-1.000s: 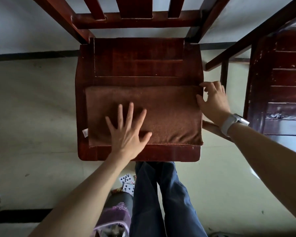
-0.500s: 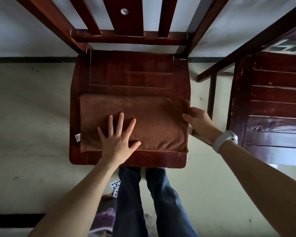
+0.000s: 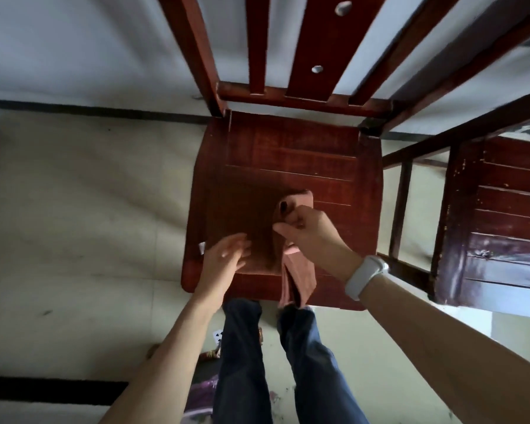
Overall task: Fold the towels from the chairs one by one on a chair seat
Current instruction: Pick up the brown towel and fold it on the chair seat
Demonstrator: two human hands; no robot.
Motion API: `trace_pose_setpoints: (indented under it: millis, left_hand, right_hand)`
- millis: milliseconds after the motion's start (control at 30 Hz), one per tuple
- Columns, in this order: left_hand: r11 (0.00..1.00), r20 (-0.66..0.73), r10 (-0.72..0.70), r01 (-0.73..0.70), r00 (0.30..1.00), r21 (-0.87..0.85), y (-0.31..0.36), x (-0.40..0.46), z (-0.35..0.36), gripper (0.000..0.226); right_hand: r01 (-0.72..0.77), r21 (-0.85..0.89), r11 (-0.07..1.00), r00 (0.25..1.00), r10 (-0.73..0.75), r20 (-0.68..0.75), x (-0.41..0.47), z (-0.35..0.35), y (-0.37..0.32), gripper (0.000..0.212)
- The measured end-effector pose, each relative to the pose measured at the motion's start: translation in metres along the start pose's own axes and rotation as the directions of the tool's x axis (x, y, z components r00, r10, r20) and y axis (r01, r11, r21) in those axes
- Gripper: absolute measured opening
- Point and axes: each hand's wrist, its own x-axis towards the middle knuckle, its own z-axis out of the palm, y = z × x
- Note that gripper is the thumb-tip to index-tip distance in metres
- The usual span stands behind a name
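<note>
Chair seat (image 3: 288,154) under brown towel (image 3: 257,240)

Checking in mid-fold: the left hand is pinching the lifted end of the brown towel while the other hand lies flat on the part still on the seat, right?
Wrong hand. In the head view the right hand pinches the lifted end of the brown towel; the left hand lies open on the part still on the chair seat.
</note>
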Motion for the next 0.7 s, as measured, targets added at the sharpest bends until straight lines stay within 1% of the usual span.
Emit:
trace_pose_setpoints:
  millis: [33, 67, 100, 133, 167, 200, 233, 267, 300, 333, 367, 400, 433, 467, 500, 567, 600, 633, 667, 700]
  left_hand:
    - [0.988, 0.005, -0.067, 0.067, 0.998, -0.141, 0.002, -0.001, -0.009, 0.025]
    - [0.965, 0.011, -0.117, 0.116, 0.993, -0.233, 0.002, -0.002, -0.018, 0.025]
    - [0.946, 0.016, -0.156, 0.154, 0.988, -0.285, 0.002, -0.002, -0.027, 0.026]
    - [0.937, 0.019, -0.18, 0.177, 0.984, -0.301, 0.0, -0.002, -0.036, 0.029]
    - [0.946, 0.015, -0.181, 0.179, 0.983, -0.269, -0.002, -0.001, -0.044, 0.029]
    - [0.974, -0.003, -0.149, 0.146, 0.989, -0.172, -0.004, 0.002, -0.05, 0.025]
    - [0.996, -0.018, -0.088, 0.088, 0.996, -0.009, -0.005, 0.006, -0.056, 0.02]
    - [0.982, -0.015, -0.02, 0.022, 1.0, 0.186, -0.007, 0.009, -0.059, 0.024]
    - [0.934, -0.012, 0.041, -0.034, 0.999, 0.356, -0.011, 0.013, -0.062, 0.038]
    - [0.882, -0.021, 0.093, -0.073, 0.995, 0.466, -0.013, 0.017, -0.061, 0.05]
    - [0.833, -0.039, 0.149, -0.104, 0.988, 0.543, -0.014, 0.02, -0.059, 0.054]
    - [0.788, -0.06, 0.213, -0.135, 0.975, 0.6, -0.016, 0.023, -0.059, 0.051]
    - [0.75, -0.082, 0.259, -0.147, 0.963, 0.645, -0.017, 0.024, -0.058, 0.045]
    - [0.731, -0.104, 0.282, -0.144, 0.954, 0.667, -0.018, 0.026, -0.058, 0.041]
    - [0.732, -0.12, 0.287, -0.136, 0.95, 0.668, -0.018, 0.027, -0.057, 0.039]
    - [0.753, -0.156, 0.287, -0.122, 0.945, 0.647, -0.02, 0.027, -0.057, 0.038]
    - [0.763, -0.164, 0.303, -0.135, 0.939, 0.632, -0.019, 0.024, -0.056, 0.039]
    - [0.768, -0.162, 0.335, -0.169, 0.928, 0.618, -0.019, 0.019, -0.055, 0.04]
    - [0.761, -0.152, 0.39, -0.225, 0.908, 0.609, -0.02, 0.015, -0.054, 0.041]
    - [0.74, -0.136, 0.442, -0.275, 0.886, 0.613, -0.023, 0.012, -0.052, 0.04]
  right_hand:
    - [0.013, -0.052, 0.999, 1.0, -0.015, -0.026, 0.003, 0.018, -0.012, 0.02]
    - [0.015, -0.092, 0.996, 0.999, -0.02, -0.047, 0.007, 0.036, -0.023, 0.019]
    - [0.008, -0.106, 0.994, 0.998, -0.015, -0.06, 0.012, 0.052, -0.032, 0.017]
    - [-0.007, -0.096, 0.995, 0.998, 0.001, -0.069, 0.019, 0.067, -0.04, 0.015]
    - [-0.032, -0.079, 0.996, 0.997, 0.026, -0.079, 0.025, 0.08, -0.047, 0.013]
    - [-0.055, -0.078, 0.995, 0.995, 0.048, -0.09, 0.032, 0.091, -0.053, 0.013]
    - [-0.068, -0.091, 0.994, 0.993, 0.059, -0.102, 0.038, 0.101, -0.057, 0.014]
    - [-0.075, -0.111, 0.991, 0.991, 0.062, -0.115, 0.044, 0.107, -0.061, 0.018]
    - [-0.085, -0.138, 0.987, 0.99, 0.068, -0.126, 0.05, 0.113, -0.064, 0.024]
    - [-0.098, -0.158, 0.983, 0.988, 0.076, -0.137, 0.054, 0.114, -0.065, 0.028]
    - [-0.107, -0.176, 0.979, 0.986, 0.082, -0.143, 0.057, 0.115, -0.065, 0.029]
    - [-0.109, -0.205, 0.973, 0.987, 0.081, -0.142, 0.06, 0.116, -0.065, 0.026]
    - [-0.102, -0.252, 0.962, 0.988, 0.068, -0.141, 0.061, 0.117, -0.063, 0.023]
    - [-0.086, -0.318, 0.944, 0.987, 0.038, -0.154, 0.061, 0.117, -0.062, 0.02]
    - [-0.053, -0.398, 0.916, 0.982, -0.024, -0.188, 0.058, 0.117, -0.06, 0.02]
    - [0.063, -0.559, 0.827, 0.936, -0.244, -0.255, 0.054, 0.114, -0.055, 0.023]
    - [0.118, -0.624, 0.773, 0.907, -0.34, -0.25, 0.053, 0.111, -0.053, 0.026]
    - [0.152, -0.671, 0.726, 0.891, -0.394, -0.225, 0.053, 0.107, -0.052, 0.029]
    - [0.164, -0.704, 0.691, 0.895, -0.404, -0.188, 0.056, 0.103, -0.051, 0.033]
    - [0.164, -0.722, 0.673, 0.911, -0.383, -0.15, 0.06, 0.099, -0.05, 0.036]
